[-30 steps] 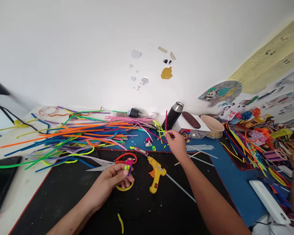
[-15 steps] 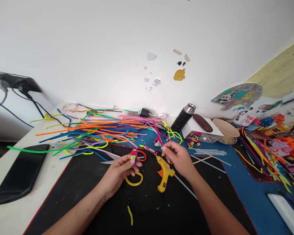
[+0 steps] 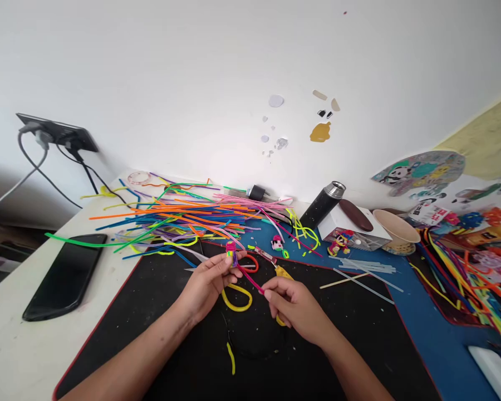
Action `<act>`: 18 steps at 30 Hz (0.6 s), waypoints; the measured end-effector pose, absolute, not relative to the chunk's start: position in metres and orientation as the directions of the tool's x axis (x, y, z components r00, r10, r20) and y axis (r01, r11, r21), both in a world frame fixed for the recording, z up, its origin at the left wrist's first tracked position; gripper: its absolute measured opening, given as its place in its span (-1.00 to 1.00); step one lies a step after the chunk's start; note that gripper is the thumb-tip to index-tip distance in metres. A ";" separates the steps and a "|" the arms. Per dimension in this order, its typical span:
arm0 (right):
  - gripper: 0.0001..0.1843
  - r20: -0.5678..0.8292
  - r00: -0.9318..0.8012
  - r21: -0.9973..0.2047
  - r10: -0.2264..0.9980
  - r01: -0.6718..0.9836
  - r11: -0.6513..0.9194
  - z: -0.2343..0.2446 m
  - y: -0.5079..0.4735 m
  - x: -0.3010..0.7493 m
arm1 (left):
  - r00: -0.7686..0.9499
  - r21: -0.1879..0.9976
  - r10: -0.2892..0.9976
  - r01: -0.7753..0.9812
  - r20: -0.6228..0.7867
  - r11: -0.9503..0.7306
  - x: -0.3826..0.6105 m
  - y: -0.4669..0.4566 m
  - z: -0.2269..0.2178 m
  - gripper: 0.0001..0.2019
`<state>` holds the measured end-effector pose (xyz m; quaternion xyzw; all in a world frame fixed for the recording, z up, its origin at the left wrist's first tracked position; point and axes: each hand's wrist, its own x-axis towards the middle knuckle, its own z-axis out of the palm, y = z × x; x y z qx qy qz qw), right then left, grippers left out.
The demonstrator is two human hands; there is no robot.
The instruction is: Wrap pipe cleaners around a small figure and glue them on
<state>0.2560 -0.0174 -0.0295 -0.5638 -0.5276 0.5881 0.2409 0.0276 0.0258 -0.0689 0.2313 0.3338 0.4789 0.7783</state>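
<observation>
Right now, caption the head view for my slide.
Left hand pinches a multicoloured figure; right hand holds a pink pipe cleaner to it, over a black mat.

- Little bundle (image 3: pixel 231 249), striped pink, yellow and green, upright, pinched in the left hand (image 3: pixel 206 284).
- Pink pipe cleaner (image 3: pixel 247 278) slants from it down into the right hand (image 3: pixel 294 303).

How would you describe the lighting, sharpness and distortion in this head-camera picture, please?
Head view: soft, even light, barely any shadows; the wide lens stretches the corners; the small multicoloured pipe-cleaner figure in the left hand and the magenta pipe cleaner pinched by the right hand look sharp.
</observation>
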 end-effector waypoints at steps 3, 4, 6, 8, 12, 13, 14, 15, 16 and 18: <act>-0.54 -0.457 -0.276 -0.876 0.846 0.304 -0.375 -0.037 -0.025 0.253 | 0.313 0.685 0.900 -0.586 -0.302 0.433 0.027 0.026 -0.070 -0.68; -0.52 -0.467 -0.283 -0.872 0.838 0.303 -0.383 -0.038 -0.026 0.252 | 0.308 0.691 0.903 -0.582 -0.299 0.428 0.028 0.026 -0.070 -0.68; -0.50 -0.473 -0.295 -0.871 0.830 0.298 -0.391 -0.040 -0.027 0.248 | 0.304 0.710 0.907 -0.568 -0.291 0.417 0.029 0.025 -0.069 -0.68; -0.49 -0.458 -0.304 -0.880 0.835 0.286 -0.379 -0.042 -0.026 0.243 | 0.311 0.728 0.907 -0.546 -0.283 0.414 0.031 0.023 -0.068 -0.68; -0.60 -0.373 -0.290 -0.913 0.881 0.287 -0.291 -0.046 -0.020 0.230 | 0.374 0.759 0.892 -0.494 -0.255 0.424 0.034 0.019 -0.067 -0.67; -0.65 -0.346 -0.277 -0.916 0.896 0.307 -0.258 -0.047 -0.019 0.227 | 0.387 0.765 0.888 -0.485 -0.247 0.424 0.034 0.018 -0.067 -0.67; -0.69 -0.322 -0.262 -0.915 0.910 0.334 -0.228 -0.047 -0.017 0.223 | 0.394 0.770 0.887 -0.479 -0.241 0.422 0.035 0.018 -0.068 -0.67; -0.73 -0.305 -0.248 -0.910 0.920 0.362 -0.204 -0.048 -0.016 0.221 | 0.396 0.774 0.887 -0.476 -0.237 0.419 0.035 0.018 -0.069 -0.68; -0.74 -0.294 -0.239 -0.904 0.925 0.385 -0.188 -0.048 -0.015 0.218 | 0.394 0.776 0.888 -0.474 -0.236 0.416 0.034 0.018 -0.069 -0.69; -0.74 -0.283 -0.234 -0.899 0.930 0.402 -0.172 -0.049 -0.014 0.215 | 0.389 0.775 0.890 -0.476 -0.238 0.415 0.033 0.018 -0.070 -0.70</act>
